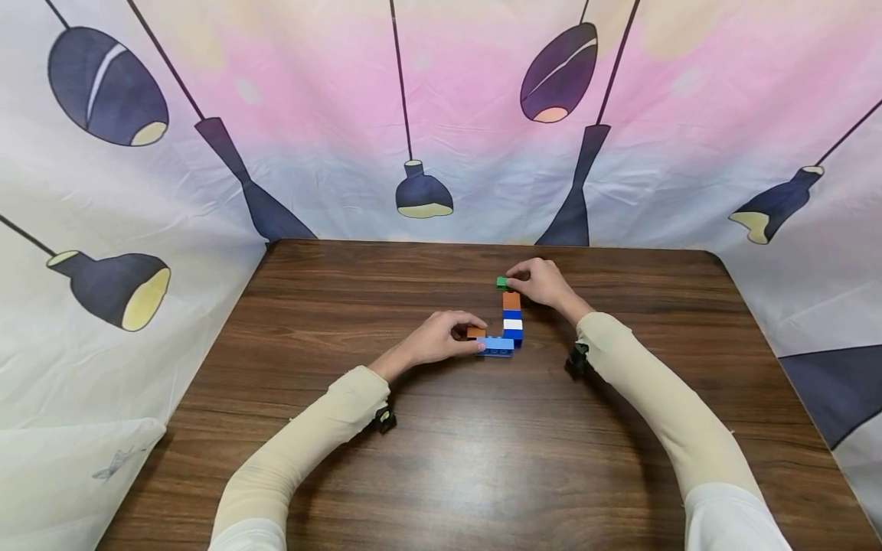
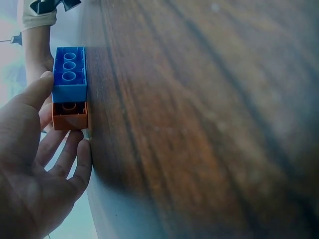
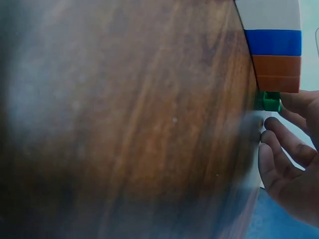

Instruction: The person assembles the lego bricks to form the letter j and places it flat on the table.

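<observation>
My left hand (image 1: 441, 335) has its thumb at the near side of a light blue toy brick (image 1: 498, 347) and its fingers round an orange brick (image 1: 475, 333). In the left wrist view, the blue brick (image 2: 70, 74) lies on its side, hollow underside showing, against the orange brick (image 2: 70, 119). A small green brick (image 1: 502, 282) is pinched by thumb and forefinger of my right hand (image 1: 540, 282), beyond a row of bricks. The right wrist view has the green brick (image 3: 271, 101) by the row's orange end (image 3: 277, 73); its far side is hidden.
The row of orange, blue and white bricks (image 1: 512, 324) runs from near the light blue brick toward the table's back. Under everything is a dark wooden table (image 1: 441, 459). A lamp-patterned cloth (image 1: 331, 115) hangs behind it and at both sides.
</observation>
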`<act>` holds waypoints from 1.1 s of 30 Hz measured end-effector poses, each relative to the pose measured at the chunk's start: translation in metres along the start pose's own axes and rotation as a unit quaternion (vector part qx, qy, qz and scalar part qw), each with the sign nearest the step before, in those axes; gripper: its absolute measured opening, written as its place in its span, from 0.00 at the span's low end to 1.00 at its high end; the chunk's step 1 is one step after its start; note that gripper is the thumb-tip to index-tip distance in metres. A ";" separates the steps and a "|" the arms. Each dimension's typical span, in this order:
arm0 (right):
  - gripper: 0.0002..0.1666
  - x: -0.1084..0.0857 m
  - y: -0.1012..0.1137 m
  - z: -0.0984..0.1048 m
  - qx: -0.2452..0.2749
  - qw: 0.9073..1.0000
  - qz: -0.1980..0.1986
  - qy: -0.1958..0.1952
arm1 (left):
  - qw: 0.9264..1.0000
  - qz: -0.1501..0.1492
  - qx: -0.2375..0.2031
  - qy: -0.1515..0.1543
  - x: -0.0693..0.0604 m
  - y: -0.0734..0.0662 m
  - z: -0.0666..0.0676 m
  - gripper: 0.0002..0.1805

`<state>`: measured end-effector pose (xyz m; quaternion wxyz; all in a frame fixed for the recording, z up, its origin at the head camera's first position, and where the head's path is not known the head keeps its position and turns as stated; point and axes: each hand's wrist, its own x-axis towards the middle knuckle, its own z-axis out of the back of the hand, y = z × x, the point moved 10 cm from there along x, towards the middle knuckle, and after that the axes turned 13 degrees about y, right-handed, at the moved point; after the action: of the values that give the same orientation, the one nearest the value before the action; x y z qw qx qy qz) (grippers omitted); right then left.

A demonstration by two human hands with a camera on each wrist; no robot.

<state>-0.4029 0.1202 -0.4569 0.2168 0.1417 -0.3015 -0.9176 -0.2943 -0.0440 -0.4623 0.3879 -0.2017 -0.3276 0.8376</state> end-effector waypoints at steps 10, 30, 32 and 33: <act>0.17 -0.003 -0.002 0.000 -0.010 1.000 -0.008 -0.003 | 1.000 0.010 0.001 0.004 0.000 0.002 0.000 0.22; 0.15 -0.014 -0.007 0.001 0.012 1.000 -0.002 -0.005 | 1.000 0.009 0.002 0.007 0.001 0.002 -0.001 0.23; 0.15 -0.015 -0.007 0.000 0.016 1.000 -0.001 -0.005 | 1.000 0.010 0.002 0.008 0.001 0.002 -0.001 0.23; 0.15 -0.015 -0.007 0.000 0.017 1.000 -0.001 -0.005 | 1.000 0.010 0.002 0.008 0.001 0.002 -0.001 0.23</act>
<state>-0.3922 0.1325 -0.4587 0.2119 0.1413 -0.3181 -0.9132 -0.2951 -0.0434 -0.4644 0.3826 -0.2103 -0.3206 0.8406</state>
